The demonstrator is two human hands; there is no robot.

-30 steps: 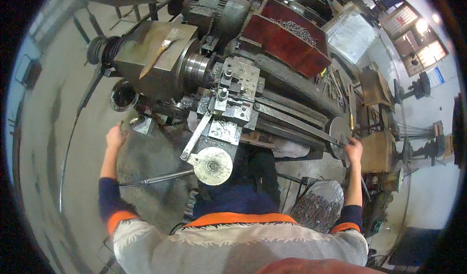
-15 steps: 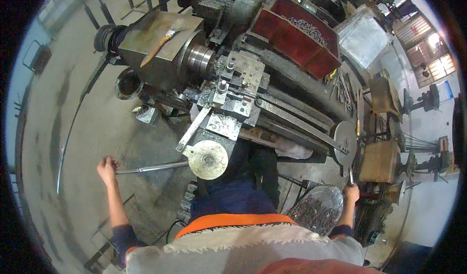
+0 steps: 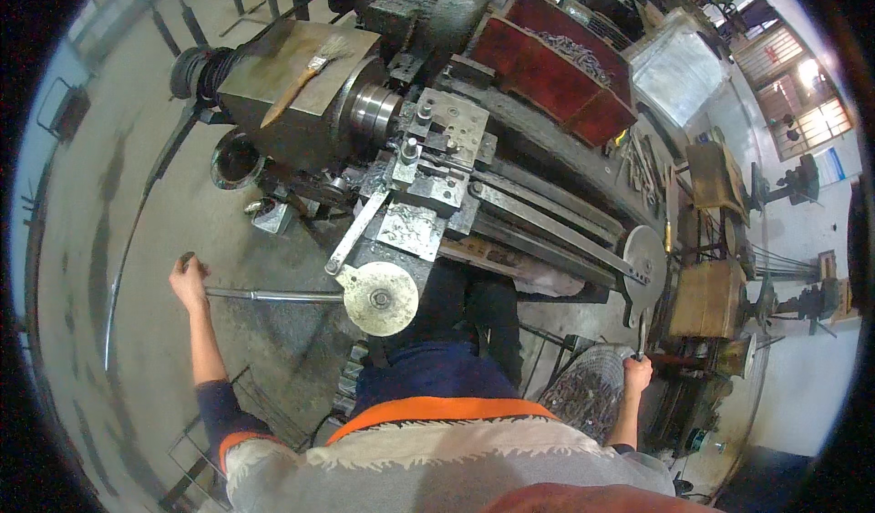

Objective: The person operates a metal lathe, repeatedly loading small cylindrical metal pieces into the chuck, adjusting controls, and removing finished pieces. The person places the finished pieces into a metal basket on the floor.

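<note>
My left hand (image 3: 189, 282) is closed around the outer end of a long metal lever (image 3: 283, 295). That lever runs into a pale round disc (image 3: 381, 299), which a flat link bar (image 3: 357, 230) joins to the tool slide (image 3: 448, 128) of a small lathe. On the other side my right hand (image 3: 638, 374) grips a shorter lever handle (image 3: 643, 333) below a grey round plate (image 3: 645, 256). A long flat bar (image 3: 556, 226) ties this plate to the slide. Left of the slide sits the shiny spindle nose (image 3: 375, 112).
A wooden-handled brush (image 3: 299, 89) lies on the headstock (image 3: 273, 66). Behind the bed stands a dark red box (image 3: 547, 85) with small metal parts, with wrenches (image 3: 643, 171) to its right. A mesh basket (image 3: 583, 385) of dark pieces is by my right hand; a motor (image 3: 415, 7) stands behind.
My left hand has swung its lever away from me and slightly left. My right hand has drawn its handle left and a little nearer. The tool slide has shifted slightly left.
</note>
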